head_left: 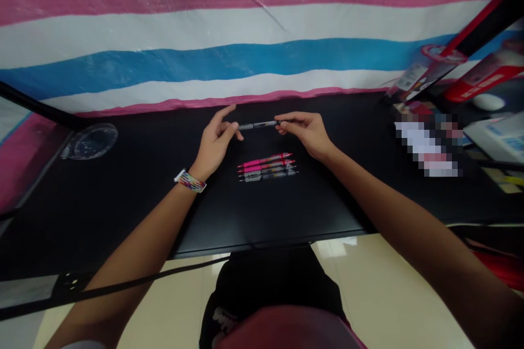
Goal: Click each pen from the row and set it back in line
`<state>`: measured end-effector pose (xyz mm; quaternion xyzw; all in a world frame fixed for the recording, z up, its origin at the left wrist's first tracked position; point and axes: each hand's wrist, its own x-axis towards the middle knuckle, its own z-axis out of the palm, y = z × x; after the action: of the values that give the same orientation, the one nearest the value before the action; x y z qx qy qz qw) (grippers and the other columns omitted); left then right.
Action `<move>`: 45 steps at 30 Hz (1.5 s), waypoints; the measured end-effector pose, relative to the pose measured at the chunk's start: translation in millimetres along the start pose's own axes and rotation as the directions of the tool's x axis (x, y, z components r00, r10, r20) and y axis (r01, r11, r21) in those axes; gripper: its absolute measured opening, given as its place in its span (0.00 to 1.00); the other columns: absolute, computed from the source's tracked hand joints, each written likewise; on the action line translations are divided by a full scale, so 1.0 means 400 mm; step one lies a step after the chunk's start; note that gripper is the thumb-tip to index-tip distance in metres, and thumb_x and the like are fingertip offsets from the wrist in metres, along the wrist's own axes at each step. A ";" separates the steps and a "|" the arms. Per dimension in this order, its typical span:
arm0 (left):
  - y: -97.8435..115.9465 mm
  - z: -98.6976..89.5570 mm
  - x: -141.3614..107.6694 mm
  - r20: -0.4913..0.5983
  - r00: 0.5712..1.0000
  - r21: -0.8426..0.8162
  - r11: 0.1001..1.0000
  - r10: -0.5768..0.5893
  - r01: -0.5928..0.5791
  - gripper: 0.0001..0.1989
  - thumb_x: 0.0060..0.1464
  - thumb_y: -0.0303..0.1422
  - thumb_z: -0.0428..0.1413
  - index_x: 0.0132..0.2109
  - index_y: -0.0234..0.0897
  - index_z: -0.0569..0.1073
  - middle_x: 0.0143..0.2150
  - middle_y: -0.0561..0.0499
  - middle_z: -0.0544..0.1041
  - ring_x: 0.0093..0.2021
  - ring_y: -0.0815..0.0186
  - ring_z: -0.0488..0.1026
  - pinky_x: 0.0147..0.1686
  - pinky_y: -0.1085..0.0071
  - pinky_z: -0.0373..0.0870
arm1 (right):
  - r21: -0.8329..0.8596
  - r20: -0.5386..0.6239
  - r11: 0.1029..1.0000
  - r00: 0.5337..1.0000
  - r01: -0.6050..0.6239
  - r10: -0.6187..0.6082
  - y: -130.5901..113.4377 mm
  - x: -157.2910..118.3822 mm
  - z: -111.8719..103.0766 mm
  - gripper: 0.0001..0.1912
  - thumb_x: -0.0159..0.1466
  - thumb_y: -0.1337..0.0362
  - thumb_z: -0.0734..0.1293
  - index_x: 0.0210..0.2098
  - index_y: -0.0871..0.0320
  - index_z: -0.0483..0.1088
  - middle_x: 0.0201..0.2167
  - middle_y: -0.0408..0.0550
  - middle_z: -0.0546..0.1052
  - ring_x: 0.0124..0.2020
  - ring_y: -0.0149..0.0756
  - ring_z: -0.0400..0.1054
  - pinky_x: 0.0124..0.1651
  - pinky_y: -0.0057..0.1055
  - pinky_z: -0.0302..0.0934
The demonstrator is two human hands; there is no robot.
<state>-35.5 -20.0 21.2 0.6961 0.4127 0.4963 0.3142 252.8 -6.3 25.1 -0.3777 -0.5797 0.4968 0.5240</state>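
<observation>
Between my hands a pen point(258, 125) with a grey and clear barrel lies level above the black table. The thumb and fingers of my left hand point(216, 136) pinch its left end, with the index finger stretched away. My right hand point(305, 131) grips the other end with its fingertips. Nearer to me, several pens lie side by side on the table: pink pens point(266, 162) at the back and grey-black pens point(268, 175) in front. A colourful woven watch band point(190, 180) circles my left wrist.
The black table point(135, 202) ends at a striped plastic sheet point(229, 65). A clear round lid point(90, 140) lies at the left. On the right stand a plastic cup with a red straw point(426, 73), a red bottle point(487, 76), a white mouse point(488, 101) and a blurred-out item point(428, 150).
</observation>
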 end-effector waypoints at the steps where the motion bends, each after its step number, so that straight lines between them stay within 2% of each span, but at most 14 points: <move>1: 0.001 0.001 0.001 -0.003 1.000 0.015 1.000 0.024 -0.024 0.32 0.70 0.49 0.65 0.75 0.47 0.70 0.48 0.46 0.87 0.45 0.59 0.84 0.57 0.57 0.78 | 0.000 0.000 1.000 1.000 -0.003 0.003 0.001 0.000 0.000 0.16 0.60 0.53 0.83 0.45 0.54 0.89 0.37 0.50 0.88 0.39 0.41 0.81 0.52 0.46 0.79; 3: 0.003 0.001 0.002 -0.015 0.998 0.050 0.997 0.063 -0.062 0.39 0.62 0.48 0.72 0.75 0.49 0.70 0.55 0.45 0.87 0.54 0.56 0.84 0.58 0.59 0.76 | 0.005 -0.006 1.000 1.000 -0.001 0.001 0.001 0.000 0.001 0.16 0.60 0.53 0.83 0.44 0.54 0.89 0.37 0.49 0.88 0.38 0.41 0.81 0.52 0.46 0.79; 5: 0.005 0.002 0.004 -0.033 0.999 0.058 0.998 0.033 -0.031 0.40 0.58 0.47 0.74 0.73 0.49 0.73 0.56 0.45 0.87 0.58 0.55 0.83 0.58 0.60 0.76 | 0.012 -0.016 1.000 1.000 0.002 -0.002 -0.001 -0.002 0.003 0.15 0.60 0.54 0.83 0.44 0.54 0.89 0.37 0.49 0.88 0.38 0.41 0.82 0.52 0.46 0.79; 7: 0.010 0.004 0.004 -0.046 0.998 0.041 0.998 -0.046 0.047 0.29 0.61 0.48 0.72 0.65 0.45 0.80 0.50 0.45 0.88 0.53 0.57 0.84 0.55 0.61 0.77 | 0.012 -0.017 1.000 1.000 -0.001 0.001 -0.002 -0.003 0.004 0.15 0.60 0.55 0.83 0.44 0.53 0.89 0.38 0.50 0.88 0.40 0.43 0.82 0.53 0.46 0.79; 9: 0.019 0.006 0.002 -0.034 0.994 0.040 0.994 -0.103 0.104 0.17 0.65 0.49 0.69 0.51 0.42 0.86 0.41 0.47 0.88 0.44 0.59 0.84 0.49 0.62 0.77 | 0.002 -0.014 1.000 1.000 -0.005 0.005 -0.003 -0.004 0.005 0.15 0.61 0.54 0.83 0.44 0.53 0.89 0.39 0.50 0.89 0.41 0.43 0.83 0.53 0.47 0.79; 12: 0.037 0.008 -0.002 -0.018 0.994 0.058 0.993 -0.104 0.105 0.13 0.64 0.46 0.69 0.40 0.41 0.86 0.34 0.49 0.86 0.36 0.61 0.81 0.42 0.64 0.76 | -0.015 -0.021 1.000 1.000 -0.010 0.010 -0.002 -0.004 0.006 0.14 0.60 0.55 0.83 0.43 0.53 0.89 0.38 0.50 0.88 0.40 0.44 0.82 0.53 0.47 0.79; 18: 0.058 0.010 -0.005 -0.074 0.994 0.046 0.995 -0.082 0.086 0.11 0.62 0.44 0.71 0.42 0.41 0.88 0.37 0.49 0.88 0.38 0.60 0.82 0.43 0.64 0.77 | 0.036 -0.004 0.998 0.999 -0.046 0.047 -0.014 -0.005 0.008 0.13 0.57 0.58 0.83 0.41 0.55 0.88 0.37 0.50 0.87 0.39 0.42 0.81 0.51 0.44 0.78; 21: 0.058 0.014 -0.006 -0.063 0.993 -0.002 0.995 -0.097 0.097 0.13 0.63 0.46 0.70 0.42 0.40 0.87 0.35 0.49 0.87 0.37 0.61 0.82 0.42 0.65 0.77 | 0.213 0.132 0.960 0.979 -0.181 0.156 -0.033 -0.010 0.006 0.18 0.60 0.57 0.80 0.49 0.55 0.86 0.36 0.48 0.86 0.36 0.39 0.78 0.47 0.40 0.77; 24: 0.058 0.018 -0.006 -0.072 0.993 -0.018 0.996 -0.090 0.089 0.13 0.61 0.45 0.72 0.43 0.41 0.88 0.37 0.48 0.88 0.38 0.61 0.82 0.43 0.64 0.78 | 0.320 0.283 0.884 0.925 -0.342 0.255 -0.053 -0.013 0.006 0.25 0.66 0.50 0.71 0.57 0.57 0.83 0.41 0.53 0.87 0.38 0.42 0.79 0.43 0.40 0.77; 27: 0.059 0.019 -0.005 -0.100 0.992 -0.015 0.997 -0.080 0.079 0.13 0.61 0.46 0.72 0.44 0.42 0.89 0.41 0.47 0.89 0.41 0.60 0.84 0.47 0.62 0.79 | 0.353 0.309 0.846 0.903 -0.399 0.297 -0.061 -0.014 0.010 0.29 0.66 0.48 0.66 0.57 0.59 0.82 0.48 0.58 0.88 0.42 0.46 0.80 0.41 0.40 0.77; 30: 0.060 0.019 -0.006 -0.122 0.989 -0.042 0.996 -0.087 0.082 0.14 0.60 0.47 0.73 0.46 0.43 0.90 0.45 0.46 0.90 0.44 0.59 0.85 0.51 0.61 0.80 | 0.391 0.303 0.827 0.904 -0.405 0.300 -0.055 -0.013 0.015 0.27 0.65 0.51 0.67 0.57 0.58 0.82 0.48 0.57 0.88 0.43 0.45 0.80 0.43 0.39 0.77; 35: 0.055 0.032 -0.009 -0.156 0.981 -0.106 0.990 -0.114 0.098 0.14 0.60 0.46 0.73 0.48 0.44 0.90 0.43 0.47 0.90 0.41 0.61 0.84 0.48 0.62 0.81 | 0.414 0.266 0.825 0.918 -0.384 0.294 -0.037 -0.009 0.018 0.19 0.62 0.58 0.72 0.52 0.56 0.83 0.39 0.52 0.86 0.41 0.43 0.80 0.48 0.40 0.78; 40: 0.047 0.044 -0.007 -0.154 0.981 -0.135 0.986 -0.119 0.099 0.13 0.59 0.45 0.74 0.47 0.44 0.90 0.46 0.47 0.90 0.44 0.59 0.85 0.51 0.60 0.82 | 0.372 0.210 0.879 0.950 -0.297 0.232 -0.034 -0.006 0.017 0.23 0.67 0.49 0.69 0.54 0.56 0.82 0.43 0.55 0.86 0.47 0.47 0.81 0.52 0.45 0.78; 45: 0.046 0.048 -0.008 -0.131 0.985 -0.170 0.982 -0.108 0.085 0.14 0.58 0.46 0.74 0.46 0.44 0.90 0.45 0.47 0.90 0.44 0.59 0.85 0.52 0.60 0.81 | 0.352 0.133 0.907 0.971 -0.232 0.197 -0.033 -0.006 0.018 0.21 0.68 0.49 0.71 0.53 0.54 0.83 0.41 0.53 0.86 0.45 0.46 0.80 0.51 0.45 0.77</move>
<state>-12.9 -31.9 29.4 0.6105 0.4249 0.5603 0.3645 247.2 -12.8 37.7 -0.3112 -0.4561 0.6677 0.4993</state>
